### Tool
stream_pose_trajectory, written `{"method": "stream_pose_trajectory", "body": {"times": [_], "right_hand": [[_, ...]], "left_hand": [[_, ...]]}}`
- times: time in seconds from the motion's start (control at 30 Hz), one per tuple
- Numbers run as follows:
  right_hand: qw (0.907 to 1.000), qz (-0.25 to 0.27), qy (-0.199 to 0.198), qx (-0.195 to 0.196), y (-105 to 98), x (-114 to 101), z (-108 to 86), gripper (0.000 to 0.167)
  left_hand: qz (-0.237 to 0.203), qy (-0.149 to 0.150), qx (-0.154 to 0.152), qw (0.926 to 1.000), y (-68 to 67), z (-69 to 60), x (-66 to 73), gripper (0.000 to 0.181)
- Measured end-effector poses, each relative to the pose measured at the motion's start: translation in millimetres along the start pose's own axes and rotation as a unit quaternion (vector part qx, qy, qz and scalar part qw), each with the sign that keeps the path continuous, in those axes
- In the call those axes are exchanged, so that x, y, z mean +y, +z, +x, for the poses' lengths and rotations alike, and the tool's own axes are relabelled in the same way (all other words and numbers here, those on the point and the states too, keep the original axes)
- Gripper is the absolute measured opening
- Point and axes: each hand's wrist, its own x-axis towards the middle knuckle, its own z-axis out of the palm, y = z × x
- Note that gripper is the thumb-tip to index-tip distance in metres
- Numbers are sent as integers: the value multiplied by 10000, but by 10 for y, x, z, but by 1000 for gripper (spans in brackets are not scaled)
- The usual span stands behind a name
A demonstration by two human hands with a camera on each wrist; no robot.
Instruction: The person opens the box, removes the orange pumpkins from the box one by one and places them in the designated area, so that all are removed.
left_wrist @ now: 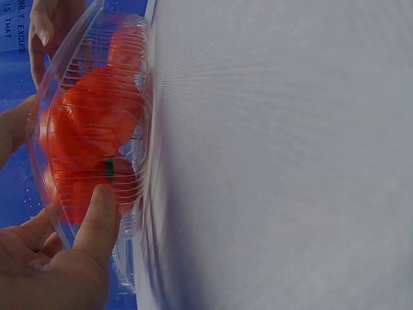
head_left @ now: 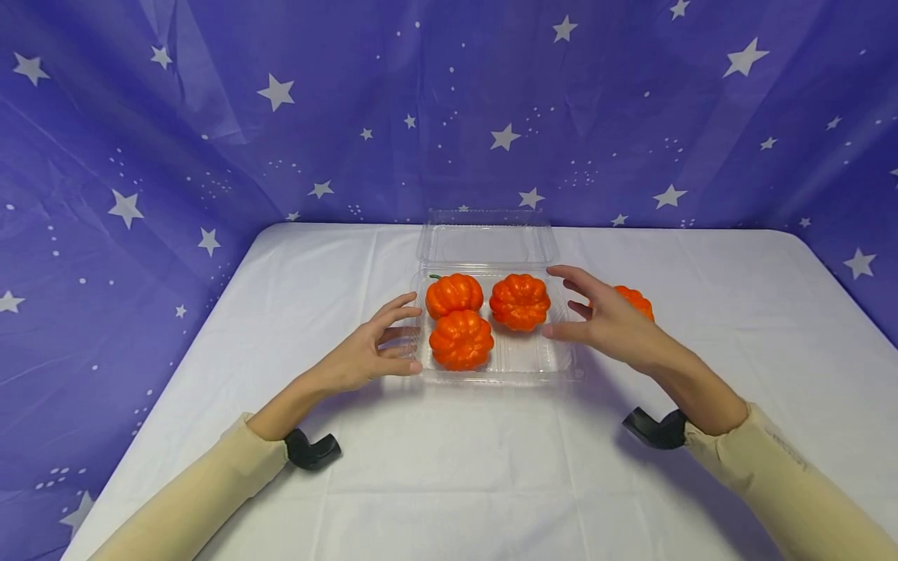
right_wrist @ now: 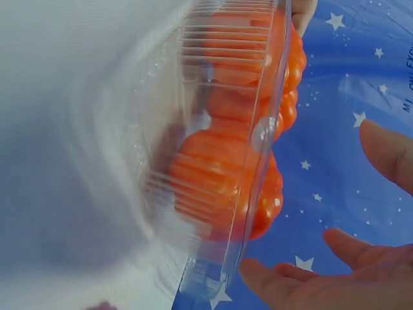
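Note:
A clear plastic container lies with its lid folded back. Inside are three orange pumpkins: one at back left, one at front left, one at right. My left hand rests at the container's left side, fingers slightly bent; in the left wrist view that hand has its thumb against the clear wall. My right hand is at the right side with thumb and fingers spread, holding nothing. The right wrist view shows this hand beside the rim; contact is unclear.
Another orange pumpkin sits on the white tablecloth outside the container, partly hidden behind my right hand. A purple curtain with white stars hangs behind and beside the table. Black devices are on both wrists.

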Motion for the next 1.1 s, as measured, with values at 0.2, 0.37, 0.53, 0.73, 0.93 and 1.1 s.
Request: {"method": "stream_pose_trajectory", "body": {"times": [0.2,0.37,0.53,0.73,0.93,1.1], "right_hand": [[9998,158,19,-114,63,-10,147,78],[9997,213,118,-50,139,0,234,76],[9998,170,141,-27,205,26,284,74],[9999,134,66,37,252,41,298,71],[9998,-137,-85,101,266,54,276,66],[9983,-522,-261,7,289,29,246,61]], "left_hand": [[25,10,23,10000,-3,-3,2,78],[28,-15,0,10000,0,-6,-15,79],[-17,-4,-2,10000,6,-1,-15,79],[-38,26,-12,10000,5,7,-11,79],[-19,28,-11,10000,6,15,-16,79],[1,58,-33,10000,4,9,-15,78]]}}
